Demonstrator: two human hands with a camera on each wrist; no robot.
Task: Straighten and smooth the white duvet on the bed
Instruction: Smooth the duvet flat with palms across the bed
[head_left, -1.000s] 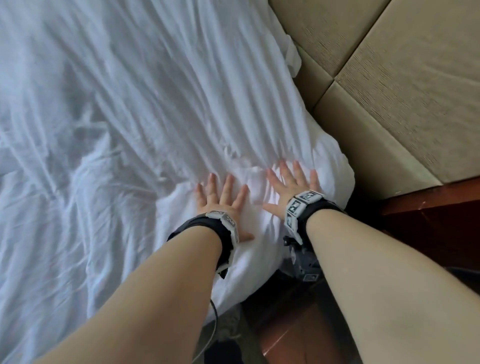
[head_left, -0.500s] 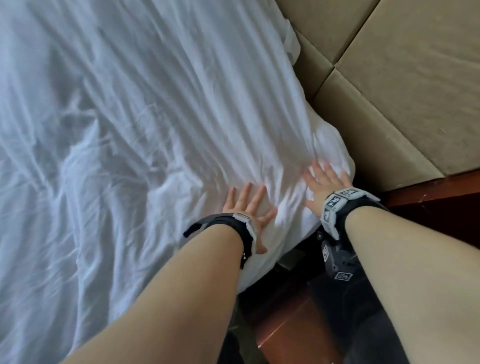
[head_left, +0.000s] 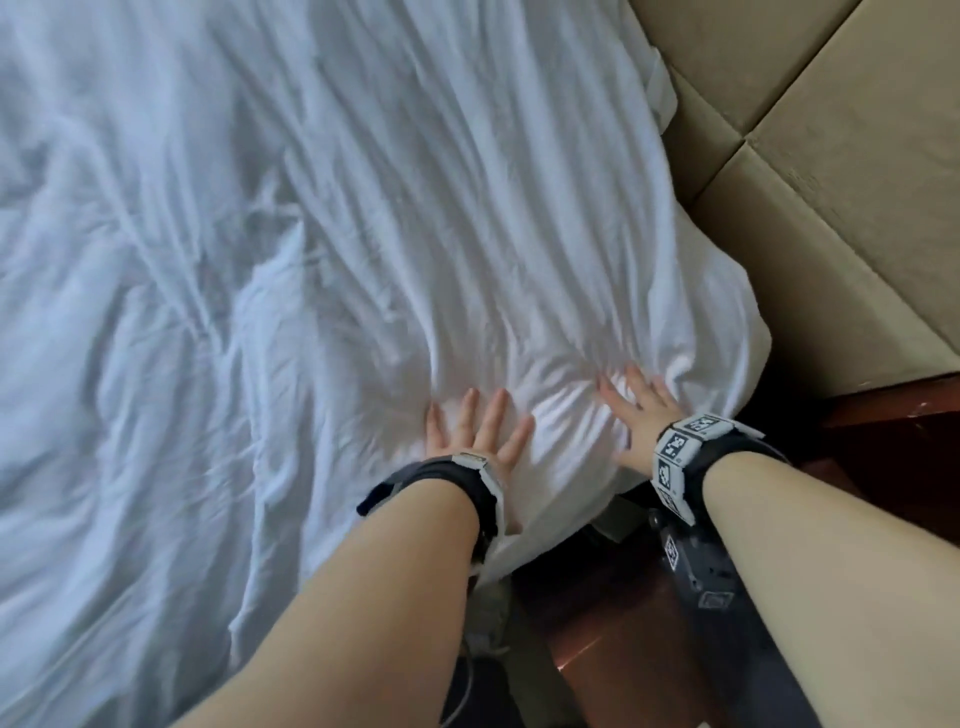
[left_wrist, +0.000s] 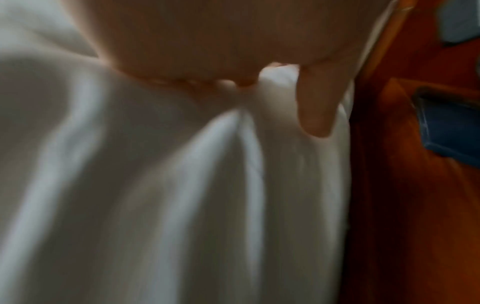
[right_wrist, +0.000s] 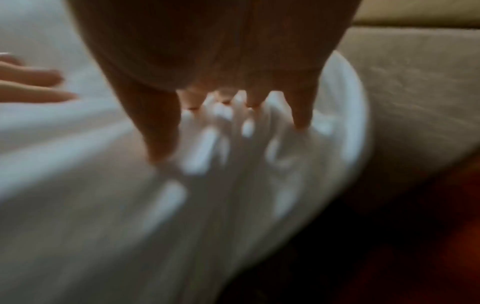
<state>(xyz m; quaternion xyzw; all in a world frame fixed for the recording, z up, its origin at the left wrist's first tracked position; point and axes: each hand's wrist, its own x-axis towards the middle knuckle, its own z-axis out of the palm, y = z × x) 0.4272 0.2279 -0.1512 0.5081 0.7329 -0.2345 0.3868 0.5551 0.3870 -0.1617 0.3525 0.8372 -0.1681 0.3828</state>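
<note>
The white duvet (head_left: 260, 260) covers the bed, creased in long folds that run toward its near right corner (head_left: 727, 332). My left hand (head_left: 475, 423) lies flat on the duvet near the bed's edge, fingers spread and straight. My right hand (head_left: 636, 402) presses flat on the cloth just right of it, close to the corner, with small wrinkles bunched at its fingertips. The left wrist view shows the left hand (left_wrist: 233, 61) on the duvet (left_wrist: 155, 185). In the right wrist view the right hand (right_wrist: 233, 98) has its spread fingers dug into the creased duvet (right_wrist: 130, 205).
A tan padded headboard (head_left: 831, 182) stands along the right side of the bed. Dark reddish wooden floor (head_left: 597, 623) lies below the bed's edge, at my feet. A dark blue object (left_wrist: 449, 123) sits on the floor by the bed.
Both hands have slid over the duvet toward the bed's near edge and the corner, staying flat. Creases under them have flattened and fresh wrinkles gather at the right fingertips.
</note>
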